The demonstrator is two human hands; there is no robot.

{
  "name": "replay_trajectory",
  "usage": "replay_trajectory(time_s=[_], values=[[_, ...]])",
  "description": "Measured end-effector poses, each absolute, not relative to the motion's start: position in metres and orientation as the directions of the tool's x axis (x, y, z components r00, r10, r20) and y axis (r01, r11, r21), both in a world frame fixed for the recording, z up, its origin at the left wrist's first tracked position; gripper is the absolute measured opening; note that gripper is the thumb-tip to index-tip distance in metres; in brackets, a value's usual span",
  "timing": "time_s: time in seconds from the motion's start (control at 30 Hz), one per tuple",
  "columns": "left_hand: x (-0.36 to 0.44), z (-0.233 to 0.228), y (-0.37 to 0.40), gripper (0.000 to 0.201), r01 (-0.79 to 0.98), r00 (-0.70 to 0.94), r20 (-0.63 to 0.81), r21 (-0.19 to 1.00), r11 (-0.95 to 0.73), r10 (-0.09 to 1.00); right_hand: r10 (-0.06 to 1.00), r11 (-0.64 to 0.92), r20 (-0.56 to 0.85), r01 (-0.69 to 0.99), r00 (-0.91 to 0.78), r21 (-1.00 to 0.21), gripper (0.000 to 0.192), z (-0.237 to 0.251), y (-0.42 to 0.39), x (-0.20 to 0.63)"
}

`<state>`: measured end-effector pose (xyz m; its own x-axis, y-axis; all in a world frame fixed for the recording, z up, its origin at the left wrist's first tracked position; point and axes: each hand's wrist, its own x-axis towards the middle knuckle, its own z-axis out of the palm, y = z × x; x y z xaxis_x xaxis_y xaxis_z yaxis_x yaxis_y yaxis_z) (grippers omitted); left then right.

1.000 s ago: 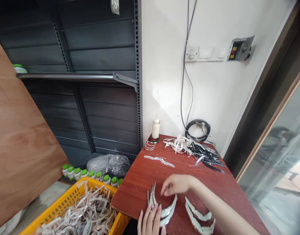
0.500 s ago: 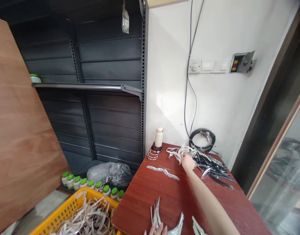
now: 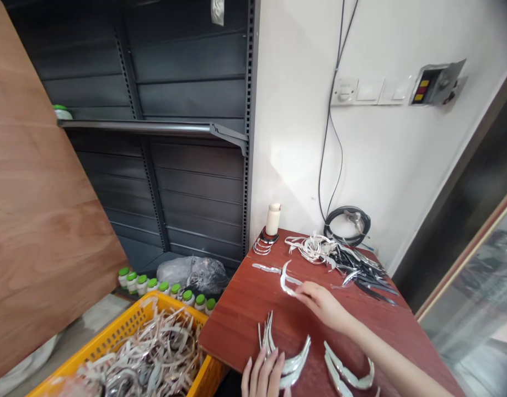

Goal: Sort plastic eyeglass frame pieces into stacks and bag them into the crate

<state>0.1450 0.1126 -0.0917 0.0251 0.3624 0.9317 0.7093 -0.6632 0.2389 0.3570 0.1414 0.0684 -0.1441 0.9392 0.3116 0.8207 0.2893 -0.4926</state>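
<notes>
My right hand (image 3: 325, 307) is pinching the lower end of a curved, silvery-white trim strip (image 3: 284, 280) above the red-brown table. My left hand (image 3: 265, 376) lies at the table's front edge, fingers stretched out, touching a stack of curved silvery strips (image 3: 294, 365). To its right lies another group of curved strips (image 3: 340, 368), partly behind my right forearm. A pale, wavy strip (image 3: 266, 268) is on the table behind the held one. At the back are a tangle of white strips (image 3: 311, 247) and a pile of black strips (image 3: 361, 267).
A yellow crate (image 3: 108, 331) full of tangled strips stands left of the table (image 3: 236, 309). Behind it are several green-lidded jars (image 3: 164, 288) and a plastic bag (image 3: 193, 273). A cream bottle (image 3: 273, 219), rings (image 3: 262, 246) and a coiled black cable (image 3: 347, 226) sit against the wall.
My right hand has come back from the white tangle toward me, now with a curved strip in it. More of my left hand shows at the front stack. The view has tilted down.
</notes>
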Motion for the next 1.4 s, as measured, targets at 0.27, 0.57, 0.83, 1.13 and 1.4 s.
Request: replay_trajectory(time_s=[0.27, 0.57, 0.83, 1.13, 1.4], values=[[0.116, -0.062, 0.093, 0.046, 0.659, 0.334, 0.809, 0.168, -0.733, 0.485, 0.935, 0.35, 0.042, 0.906, -0.351, -0.239, 0.024, 0.08, 0.106, 0.336], [0.111, -0.072, 0.08, 0.057, 0.645, 0.237, 0.72, 0.385, -0.66, 0.652, 0.944, 0.329, 0.105, 0.913, -0.312, -0.243, 0.025, 0.06, 0.088, 0.277], [0.115, -0.071, 0.077, 0.068, 0.592, 0.252, 0.667, 0.467, -0.657, 0.701, 0.914, 0.272, 0.343, 0.955, -0.217, -0.121, 0.013, 0.037, 0.051, 0.243], [0.006, -0.079, 0.081, 0.055, 0.803, 0.073, 0.418, 0.514, -0.302, 0.906, 0.777, 0.203, 0.608, 0.979, -0.161, 0.001, 0.028, -0.009, 0.041, 0.252], [-0.208, -0.154, 0.111, 0.057, 0.824, -0.512, 0.185, 0.381, 0.419, 0.839, 0.738, 0.146, 0.662, 0.989, -0.128, 0.028, 0.038, -0.01, 0.046, 0.242]])
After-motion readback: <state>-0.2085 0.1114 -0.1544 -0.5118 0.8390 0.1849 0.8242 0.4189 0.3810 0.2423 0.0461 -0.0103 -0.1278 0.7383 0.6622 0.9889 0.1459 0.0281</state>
